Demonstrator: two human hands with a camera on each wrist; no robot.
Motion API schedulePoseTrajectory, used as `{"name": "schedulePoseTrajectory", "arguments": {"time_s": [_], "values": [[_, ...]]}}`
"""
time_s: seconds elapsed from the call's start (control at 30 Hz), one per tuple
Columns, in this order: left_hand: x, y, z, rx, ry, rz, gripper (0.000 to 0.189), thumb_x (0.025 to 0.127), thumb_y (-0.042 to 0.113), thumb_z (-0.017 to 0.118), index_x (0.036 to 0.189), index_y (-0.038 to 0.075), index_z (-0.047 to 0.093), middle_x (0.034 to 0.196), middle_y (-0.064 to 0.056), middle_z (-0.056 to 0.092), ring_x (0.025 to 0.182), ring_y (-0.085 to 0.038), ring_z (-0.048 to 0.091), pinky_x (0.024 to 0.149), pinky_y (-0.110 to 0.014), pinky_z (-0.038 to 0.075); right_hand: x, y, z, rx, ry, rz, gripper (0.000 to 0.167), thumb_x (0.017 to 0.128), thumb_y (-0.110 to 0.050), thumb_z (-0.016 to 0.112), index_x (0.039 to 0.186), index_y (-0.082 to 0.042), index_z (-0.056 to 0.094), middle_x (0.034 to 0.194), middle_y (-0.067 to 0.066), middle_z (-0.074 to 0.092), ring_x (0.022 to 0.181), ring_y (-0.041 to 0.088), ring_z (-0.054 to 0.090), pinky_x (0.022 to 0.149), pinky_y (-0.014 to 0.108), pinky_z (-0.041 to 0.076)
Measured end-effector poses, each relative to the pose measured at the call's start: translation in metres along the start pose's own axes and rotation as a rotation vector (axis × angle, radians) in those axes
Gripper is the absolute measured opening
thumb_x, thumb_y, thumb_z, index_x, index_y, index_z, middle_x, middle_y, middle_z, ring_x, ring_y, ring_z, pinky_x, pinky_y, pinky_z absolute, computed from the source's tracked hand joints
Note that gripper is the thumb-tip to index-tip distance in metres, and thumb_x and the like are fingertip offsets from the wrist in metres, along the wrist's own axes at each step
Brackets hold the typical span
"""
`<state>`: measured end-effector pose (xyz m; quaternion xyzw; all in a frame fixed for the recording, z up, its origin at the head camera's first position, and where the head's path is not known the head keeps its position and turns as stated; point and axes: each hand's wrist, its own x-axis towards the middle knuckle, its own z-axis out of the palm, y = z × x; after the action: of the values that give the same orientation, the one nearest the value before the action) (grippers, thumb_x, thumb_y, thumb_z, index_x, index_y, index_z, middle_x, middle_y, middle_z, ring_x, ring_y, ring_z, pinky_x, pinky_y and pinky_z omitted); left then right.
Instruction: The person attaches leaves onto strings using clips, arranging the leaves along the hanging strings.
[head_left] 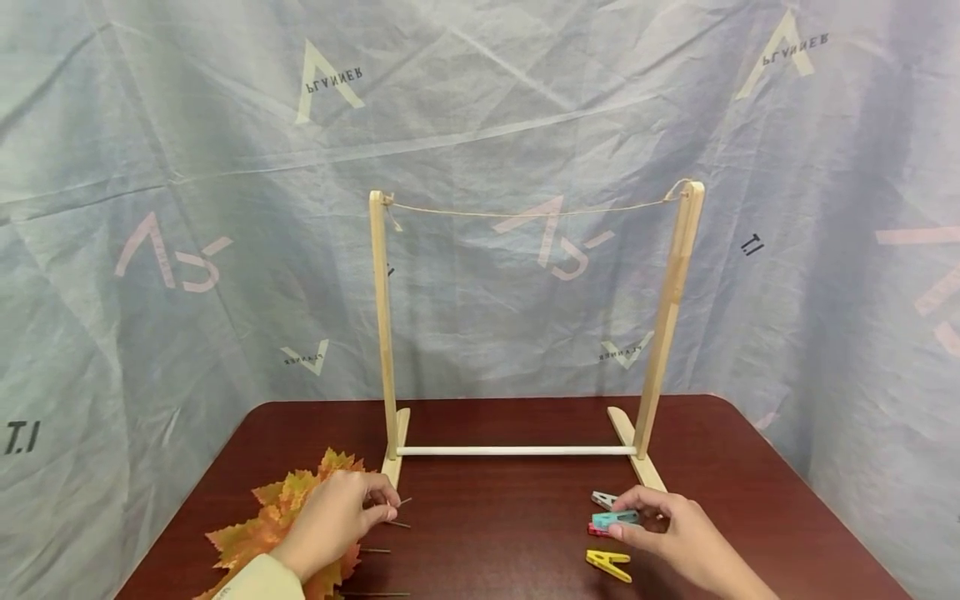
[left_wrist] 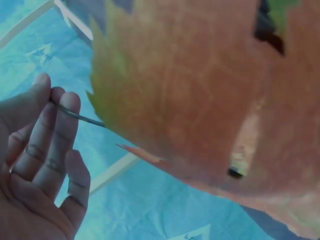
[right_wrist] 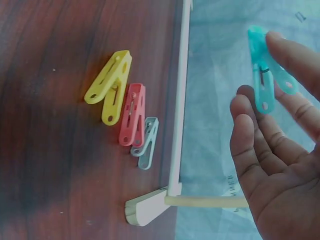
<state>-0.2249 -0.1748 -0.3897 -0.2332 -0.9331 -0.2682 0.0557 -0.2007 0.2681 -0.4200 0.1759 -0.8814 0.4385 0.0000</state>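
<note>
My left hand pinches the thin dark stem of an artificial maple leaf between thumb and fingertips. In the left wrist view that orange leaf with green tips fills much of the picture. On the right, my right hand holds a teal clothespin by thumb and fingers, raised off the table. Below it lie a yellow clothespin, a red clothespin and a grey clothespin, side by side. More orange maple leaves lie at the left, partly hidden behind my left hand and sleeve, their stems pointing right.
A wooden frame stands at the back of the dark red table. Twine sags between its two post tops, and a white rod joins the posts low down. Grey printed cloth hangs behind.
</note>
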Motion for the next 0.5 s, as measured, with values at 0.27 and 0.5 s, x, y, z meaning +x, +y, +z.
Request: {"name": "schedulePoseTrajectory", "arguments": {"time_s": [0.27,0.5], "values": [[0.013,0.019,-0.012,-0.042,0.102,-0.025,0.010,0.088,0.018,0.079,0.089,0.026,0.074,0.076,0.015,0.070,0.054,-0.001,0.052,0.049,-0.025,0.042,0.010,-0.010,-0.002,-0.082,0.089,-0.010,0.017,0.095,-0.031,0.073,0.106,-0.017,0.075,0.085,-0.008,0.070,0.070,0.005,0.057,0.060,0.025,0.048],[0.021,0.033,-0.019,-0.134,0.145,-0.038,0.007,0.087,0.018,0.080,0.090,0.023,0.076,0.077,0.018,0.070,0.068,-0.002,0.062,0.058,-0.025,0.049,0.018,-0.023,-0.004,-0.055,0.131,0.063,0.034,0.088,-0.030,0.082,0.110,-0.008,0.070,0.078,-0.001,0.064,0.068,0.008,0.060,0.059,0.026,0.050]]}}
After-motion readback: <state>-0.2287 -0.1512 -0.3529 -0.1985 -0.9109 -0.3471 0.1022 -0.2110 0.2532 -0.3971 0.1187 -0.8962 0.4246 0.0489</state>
